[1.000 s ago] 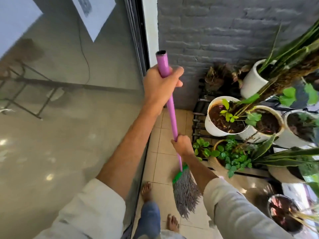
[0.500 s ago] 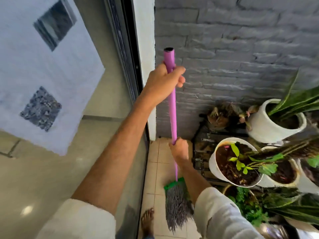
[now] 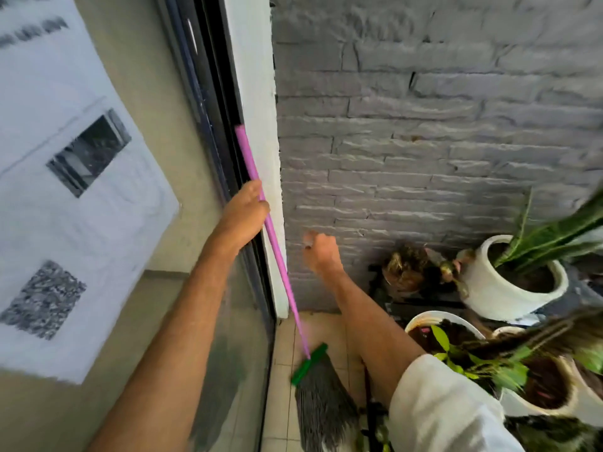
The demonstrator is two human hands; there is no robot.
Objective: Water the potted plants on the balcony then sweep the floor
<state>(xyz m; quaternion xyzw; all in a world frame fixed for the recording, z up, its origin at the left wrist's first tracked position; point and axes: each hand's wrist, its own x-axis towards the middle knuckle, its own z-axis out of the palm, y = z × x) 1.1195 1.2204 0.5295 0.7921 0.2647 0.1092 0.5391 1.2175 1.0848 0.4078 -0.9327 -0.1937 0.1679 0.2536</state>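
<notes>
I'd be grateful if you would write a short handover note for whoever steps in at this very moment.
Left hand grips the purple broom handle on its upper part. Right hand is off the handle, in the air near the grey brick wall, fingers loosely curled and holding nothing.
The broom head rests on the tiled floor by the glass door; the handle leans toward the white door frame.
Potted plants stand to the right; their soil looks dark, but watering cannot be confirmed.
Left: sweeping, or parking the broom; any dust is not visible.

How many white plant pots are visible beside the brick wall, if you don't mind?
3. One pot stands raised at the right by the wall, one sits lower beside the right forearm, one at the lower right. Foliage may hide others.
</notes>
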